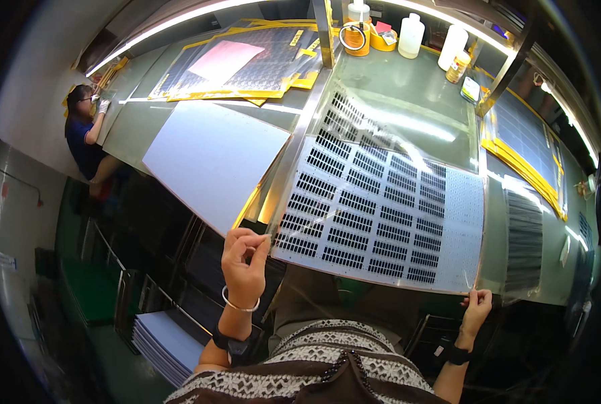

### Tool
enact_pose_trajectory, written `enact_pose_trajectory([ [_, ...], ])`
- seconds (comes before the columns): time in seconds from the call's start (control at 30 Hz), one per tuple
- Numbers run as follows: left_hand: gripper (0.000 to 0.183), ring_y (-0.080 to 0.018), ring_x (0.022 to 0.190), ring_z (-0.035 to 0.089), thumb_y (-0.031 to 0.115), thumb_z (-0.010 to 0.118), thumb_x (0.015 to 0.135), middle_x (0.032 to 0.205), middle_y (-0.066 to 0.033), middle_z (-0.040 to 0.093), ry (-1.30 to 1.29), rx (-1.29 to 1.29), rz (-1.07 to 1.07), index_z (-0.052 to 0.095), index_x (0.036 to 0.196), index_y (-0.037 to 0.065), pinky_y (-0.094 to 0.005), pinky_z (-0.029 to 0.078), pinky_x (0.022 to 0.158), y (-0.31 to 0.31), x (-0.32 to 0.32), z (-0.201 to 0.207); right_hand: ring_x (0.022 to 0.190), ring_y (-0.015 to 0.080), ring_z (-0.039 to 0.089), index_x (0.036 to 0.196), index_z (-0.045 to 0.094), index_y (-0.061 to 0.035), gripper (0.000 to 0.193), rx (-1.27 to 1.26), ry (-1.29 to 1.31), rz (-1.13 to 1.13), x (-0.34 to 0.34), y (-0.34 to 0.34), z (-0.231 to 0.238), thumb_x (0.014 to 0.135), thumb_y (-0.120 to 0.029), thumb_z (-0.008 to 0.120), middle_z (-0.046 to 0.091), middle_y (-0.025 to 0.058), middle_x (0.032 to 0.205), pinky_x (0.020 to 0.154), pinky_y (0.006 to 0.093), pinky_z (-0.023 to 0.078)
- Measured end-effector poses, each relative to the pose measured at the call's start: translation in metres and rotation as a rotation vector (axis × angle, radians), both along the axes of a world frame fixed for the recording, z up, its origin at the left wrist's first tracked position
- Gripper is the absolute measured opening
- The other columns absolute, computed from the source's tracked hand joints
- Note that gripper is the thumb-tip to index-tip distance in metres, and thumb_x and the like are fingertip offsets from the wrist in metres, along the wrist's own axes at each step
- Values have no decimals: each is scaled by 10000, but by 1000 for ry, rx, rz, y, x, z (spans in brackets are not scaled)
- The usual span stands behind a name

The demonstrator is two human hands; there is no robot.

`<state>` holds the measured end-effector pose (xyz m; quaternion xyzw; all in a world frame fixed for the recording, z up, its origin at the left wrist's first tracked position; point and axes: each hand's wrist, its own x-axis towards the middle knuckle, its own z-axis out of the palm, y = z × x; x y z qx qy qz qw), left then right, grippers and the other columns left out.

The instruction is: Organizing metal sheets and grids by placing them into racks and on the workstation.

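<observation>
As left fingers (238, 245) pinch film (376, 202), right fingers (478, 297) likewise

Right hand (477, 306): grip too small to tell

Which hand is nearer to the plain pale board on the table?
Left. The left hand is beside the near corner of the plain pale board; the right hand is farther, at the near right corner of the patterned board.
</observation>
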<state>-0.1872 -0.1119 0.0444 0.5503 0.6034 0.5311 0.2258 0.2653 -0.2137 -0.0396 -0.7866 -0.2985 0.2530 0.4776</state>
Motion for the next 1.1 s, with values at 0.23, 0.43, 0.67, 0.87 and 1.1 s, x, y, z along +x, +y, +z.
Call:
enact_pose_trajectory([
  [0.23, 90, -86, 640, 452, -14, 661, 748, 893, -50, 476, -8, -27, 196, 581, 772, 20, -203, 389, 526, -24, -4, -91, 545, 52, 465, 764, 437, -58, 155, 18, -23, 9, 2, 0, -1, 887, -75, 529, 449, -15, 660, 477, 187, 441],
  [0.43, 98, -109, 651, 467, -23, 665, 737, 891, -57, 477, 72, 13, 214, 602, 800, 18, -209, 401, 529, -21, -5, -107, 556, 67, 479, 777, 439, -37, 133, -24, -11, 17, 2, -1, 0, 884, -55, 517, 467, 8, 671, 502, 193, 446],
  [0.67, 68, -98, 631, 491, 10, 651, 775, 851, -58, 507, 1, 8, 252, 599, 818, 16, -223, 424, 540, -16, 3, -101, 541, 45, 460, 758, 437, -63, 168, 28, -16, 40, 4, 2, -5, 893, -99, 531, 447, -20, 648, 472, 178, 433],
  [0.87, 255, -75, 481, 482, 184, 488, 917, 557, -22, 518, -438, -439, 147, 539, 742, 6, -232, 400, 438, -14, 12, -103, 589, 99, 509, 806, 452, -45, 97, -111, -37, 37, 0, 3, 29, 844, -49, 542, 475, 29, 685, 509, 236, 451],
  [1.1, 248, -164, 479, 508, 192, 605, 834, 524, -69, 499, 63, -521, -70, 506, 685, 21, -291, 411, 457, 8, -39, -86, 1170, 363, 383, 1184, 524, -100, 504, -124, -1173, 779, 15, 82, 65, 685, -76, 590, 450, 128, 1242, 921, 459, 356],
])
